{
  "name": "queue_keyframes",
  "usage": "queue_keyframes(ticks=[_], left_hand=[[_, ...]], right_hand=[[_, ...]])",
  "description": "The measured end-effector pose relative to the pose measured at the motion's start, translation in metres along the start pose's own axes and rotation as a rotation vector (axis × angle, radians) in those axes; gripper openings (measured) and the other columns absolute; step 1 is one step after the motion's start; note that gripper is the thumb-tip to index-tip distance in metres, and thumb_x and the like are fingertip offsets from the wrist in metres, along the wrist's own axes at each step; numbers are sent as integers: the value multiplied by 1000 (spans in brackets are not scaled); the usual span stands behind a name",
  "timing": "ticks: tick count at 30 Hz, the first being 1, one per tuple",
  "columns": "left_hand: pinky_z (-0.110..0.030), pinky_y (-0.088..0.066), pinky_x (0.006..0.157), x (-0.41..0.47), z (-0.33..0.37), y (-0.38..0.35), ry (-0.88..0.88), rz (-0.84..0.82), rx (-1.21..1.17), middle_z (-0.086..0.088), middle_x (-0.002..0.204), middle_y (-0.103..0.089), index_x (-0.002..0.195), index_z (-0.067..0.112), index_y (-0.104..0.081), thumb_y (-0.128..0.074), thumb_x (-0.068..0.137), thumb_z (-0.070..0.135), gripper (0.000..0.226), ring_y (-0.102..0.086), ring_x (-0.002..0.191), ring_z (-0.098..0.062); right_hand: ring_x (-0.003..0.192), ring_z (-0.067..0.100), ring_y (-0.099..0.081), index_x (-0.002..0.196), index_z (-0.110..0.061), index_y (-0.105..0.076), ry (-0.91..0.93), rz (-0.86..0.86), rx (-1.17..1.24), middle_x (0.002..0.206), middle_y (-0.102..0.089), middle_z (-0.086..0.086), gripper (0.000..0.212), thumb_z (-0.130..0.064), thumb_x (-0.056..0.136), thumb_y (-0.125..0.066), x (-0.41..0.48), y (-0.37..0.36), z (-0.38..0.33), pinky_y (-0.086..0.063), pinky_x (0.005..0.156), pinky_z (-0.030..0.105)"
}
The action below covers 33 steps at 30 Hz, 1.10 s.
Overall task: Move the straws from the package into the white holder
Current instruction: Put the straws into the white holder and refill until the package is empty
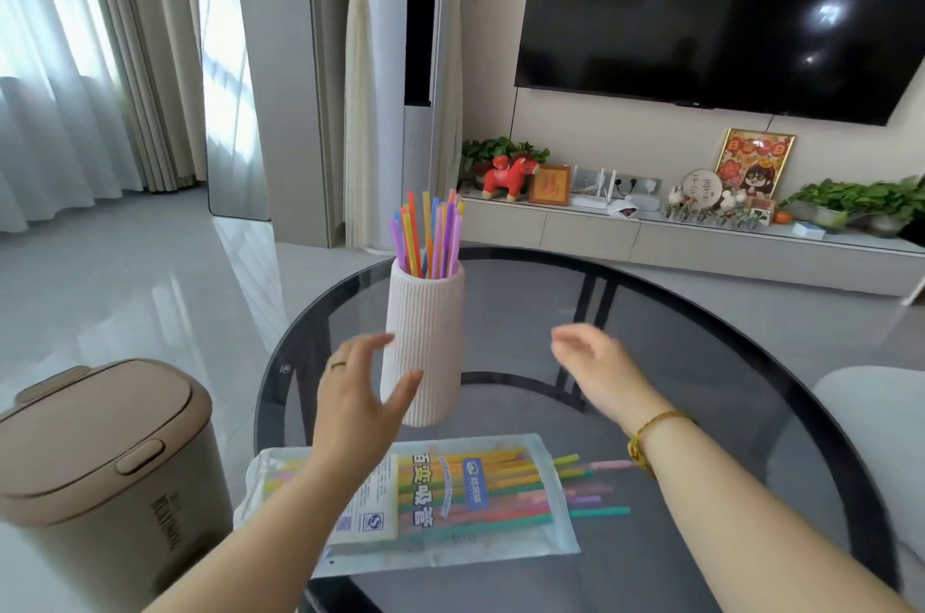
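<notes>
White ribbed holder (423, 347) upright mid glass table (701, 362), coloured straws (428, 237) standing in it. Package (415, 502) flat at near edge, remaining straws (500, 487) poking from its right end. Left hand (360, 392) open beside holder, likely to steady it; right hand (595, 367) open, empty, apart.

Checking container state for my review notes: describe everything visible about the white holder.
The white holder is a tall ribbed cylinder, matte and ceramic-looking, standing upright on the dark glass table just beyond the straw package. Colourful straws stand in its open top, sticking out above the rim. The open left hand is beside it, thumb across its lower wall; whether they touch cannot be told.
</notes>
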<state>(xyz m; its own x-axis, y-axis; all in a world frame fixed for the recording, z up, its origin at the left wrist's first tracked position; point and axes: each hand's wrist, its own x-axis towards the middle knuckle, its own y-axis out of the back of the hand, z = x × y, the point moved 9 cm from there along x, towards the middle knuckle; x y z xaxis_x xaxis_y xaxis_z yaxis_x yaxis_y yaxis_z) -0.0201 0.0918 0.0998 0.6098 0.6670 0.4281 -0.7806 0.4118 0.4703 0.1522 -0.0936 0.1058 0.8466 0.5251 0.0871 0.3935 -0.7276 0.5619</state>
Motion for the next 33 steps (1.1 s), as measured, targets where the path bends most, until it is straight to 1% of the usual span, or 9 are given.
queue_keyframes(ticks=[3,6,8,14,17,20,25,29,33], left_hand=[[-31,-22,106,-44,5,-35,-143,-235,210,0,133,-47,119,21,-50,-58,82,35,41,-38,125,-20],[-30,-2,114,-81,-10,-74,-181,-492,418,6,150,-22,135,27,-26,-48,82,52,63,-15,138,-11],[-32,6,114,-97,-17,-87,-208,-563,517,8,153,-12,139,29,-15,-41,81,59,70,-5,140,-9],[-33,14,111,-111,-20,-88,-300,-544,623,8,153,-13,140,28,-14,-33,78,68,76,-2,141,-11],[-31,13,111,-110,-12,-90,-328,-486,607,7,151,-19,139,28,-18,-35,77,68,76,-6,141,-10],[-31,16,109,-114,-3,-103,-370,-511,599,6,152,-19,140,29,-16,-35,76,69,77,-7,141,-11],[-35,15,110,-113,-2,-117,-377,-536,649,5,154,-11,140,30,-10,-29,76,72,79,-3,141,-13],[-35,12,112,-108,-9,-115,-352,-539,651,6,153,-14,140,31,-11,-27,76,72,78,-6,141,-12],[-35,8,114,-107,-14,-112,-341,-537,650,7,152,-17,140,30,-12,-29,77,71,77,-8,140,-11]], right_hand=[[125,17,-43,127,-16,-46,-112,-167,-129,137,-48,4,40,-21,88,-52,-33,-22,50,-36,100,31],[132,18,-36,134,-24,-36,-163,-275,-294,144,-39,1,52,-28,85,-54,-58,-36,81,-30,105,30],[132,20,-34,135,-26,-33,-155,-289,-375,143,-39,2,56,-30,83,-53,-70,-39,91,-30,107,31],[128,20,-34,135,-26,-33,40,-302,-657,140,-41,-3,59,-35,81,-56,-90,-52,88,-26,109,34],[122,23,-40,130,-22,-38,93,-294,-797,132,-46,2,49,-30,83,-51,-87,-56,84,-30,104,34],[115,26,-43,116,-12,-47,160,-311,-939,122,-51,7,32,-16,84,-43,-83,-66,77,-33,97,34],[108,29,-48,109,-8,-44,255,-274,-989,117,-55,11,23,-6,87,-37,-84,-75,71,-37,86,35],[102,28,-51,105,-10,-44,283,-213,-1025,112,-55,10,22,-3,85,-37,-82,-61,76,-31,73,30],[106,26,-49,107,-13,-43,204,-175,-1056,115,-53,7,23,-5,87,-36,-83,-30,92,-37,83,32]])
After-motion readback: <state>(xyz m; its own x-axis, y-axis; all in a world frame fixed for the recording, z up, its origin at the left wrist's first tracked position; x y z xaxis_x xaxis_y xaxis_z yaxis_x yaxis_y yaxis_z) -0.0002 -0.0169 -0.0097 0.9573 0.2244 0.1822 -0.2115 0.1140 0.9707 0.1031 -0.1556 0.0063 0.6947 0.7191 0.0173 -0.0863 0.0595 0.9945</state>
